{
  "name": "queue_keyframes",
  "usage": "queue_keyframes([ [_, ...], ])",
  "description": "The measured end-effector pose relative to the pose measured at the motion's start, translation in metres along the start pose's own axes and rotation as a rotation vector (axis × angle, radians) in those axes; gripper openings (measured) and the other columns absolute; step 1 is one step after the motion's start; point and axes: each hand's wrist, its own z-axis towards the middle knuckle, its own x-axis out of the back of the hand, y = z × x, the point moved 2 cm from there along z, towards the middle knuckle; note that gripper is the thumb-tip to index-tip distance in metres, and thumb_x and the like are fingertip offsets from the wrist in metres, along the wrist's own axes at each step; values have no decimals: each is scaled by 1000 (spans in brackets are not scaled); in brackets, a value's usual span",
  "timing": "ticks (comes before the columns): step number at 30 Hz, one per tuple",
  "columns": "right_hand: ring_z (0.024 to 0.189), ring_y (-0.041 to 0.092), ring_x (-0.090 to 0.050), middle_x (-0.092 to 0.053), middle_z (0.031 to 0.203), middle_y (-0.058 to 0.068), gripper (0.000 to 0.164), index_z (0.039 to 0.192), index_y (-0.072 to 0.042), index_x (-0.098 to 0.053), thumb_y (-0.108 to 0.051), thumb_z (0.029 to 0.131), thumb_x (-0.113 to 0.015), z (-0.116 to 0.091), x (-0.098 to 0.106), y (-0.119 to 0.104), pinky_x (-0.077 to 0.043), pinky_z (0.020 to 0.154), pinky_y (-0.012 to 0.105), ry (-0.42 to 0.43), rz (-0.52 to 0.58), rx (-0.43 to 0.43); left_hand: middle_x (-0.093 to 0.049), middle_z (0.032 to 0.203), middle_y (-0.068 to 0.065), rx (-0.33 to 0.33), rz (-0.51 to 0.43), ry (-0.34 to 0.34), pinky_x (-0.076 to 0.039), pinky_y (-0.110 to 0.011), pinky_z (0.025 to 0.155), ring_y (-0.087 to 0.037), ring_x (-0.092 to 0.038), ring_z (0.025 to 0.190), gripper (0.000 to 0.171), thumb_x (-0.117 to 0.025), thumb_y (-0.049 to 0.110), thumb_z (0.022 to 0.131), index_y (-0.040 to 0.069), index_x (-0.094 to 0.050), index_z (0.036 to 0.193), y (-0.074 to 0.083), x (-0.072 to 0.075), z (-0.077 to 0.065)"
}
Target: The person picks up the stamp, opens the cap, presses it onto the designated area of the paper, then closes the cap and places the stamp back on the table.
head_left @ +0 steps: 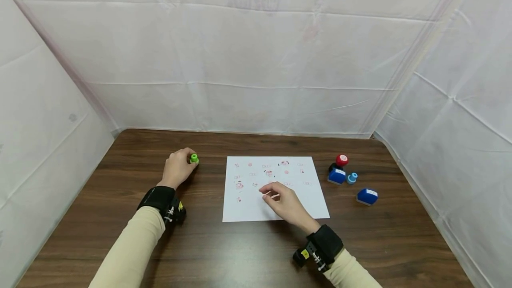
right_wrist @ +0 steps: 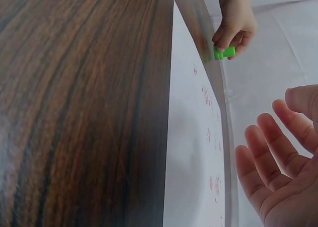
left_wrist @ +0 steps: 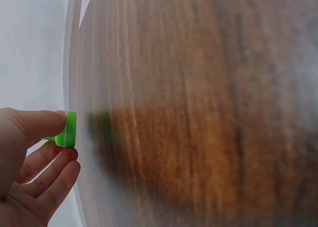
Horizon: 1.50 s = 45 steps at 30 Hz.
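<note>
At the left of the table, my left hand (head_left: 178, 168) pinches a small bright green stamp (head_left: 194, 158) between thumb and fingers. The stamp's wider end (left_wrist: 70, 129) is close to the wood in the left wrist view; whether it touches I cannot tell. A white sheet of paper (head_left: 244, 212) lies in the middle with scattered red stamped prints and a few dark marks. Over its lower part hovers my right hand (head_left: 286, 203), its fingers loosely bent and holding nothing. The right wrist view shows the same right hand (right_wrist: 283, 172) with the fingers apart.
Right of the paper stand a red-topped stamp (head_left: 342, 160) with a dark base, a blue stamp (head_left: 337, 176) with a white label and a light blue stamp (head_left: 352, 178). Another blue stamp (head_left: 367, 196) lies nearer. White sheeting (head_left: 248, 57) walls off the wooden table (head_left: 224, 252).
</note>
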Motion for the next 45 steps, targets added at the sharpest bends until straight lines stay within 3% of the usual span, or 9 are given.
queue_keyframes([
  [15,85,9,-60,-63,97,1,17,102,-13,-64,-8,86,-64,-3,3,0,-54,74,24,-11,-21,0,-62,99,-23,42,11,-52,-49,-52,74,-39,-59,89,28,-66,9,82,-1,-60,108,-7,0,6],
  [28,87,11,-60,-63,99,1,17,103,-11,-65,-8,85,-64,-11,13,5,-55,75,27,3,-33,20,-53,112,-22,33,-36,-28,-51,-49,74,-35,-60,90,35,-67,10,82,0,-57,114,-6,6,-4],
  [36,86,11,-61,-64,98,5,19,102,-11,-65,-6,84,-66,-24,37,18,-55,76,28,57,-93,23,-53,113,-19,-19,-75,38,-52,-45,70,-33,-61,89,35,-68,8,81,2,-57,114,7,25,-19],
  [45,85,15,-61,-63,97,5,22,103,-9,-64,-5,81,-68,-48,81,37,-56,75,34,169,-269,30,-57,109,-16,-119,-96,118,-51,-46,69,-30,-61,91,35,-71,7,78,4,-60,111,28,39,-43],
])
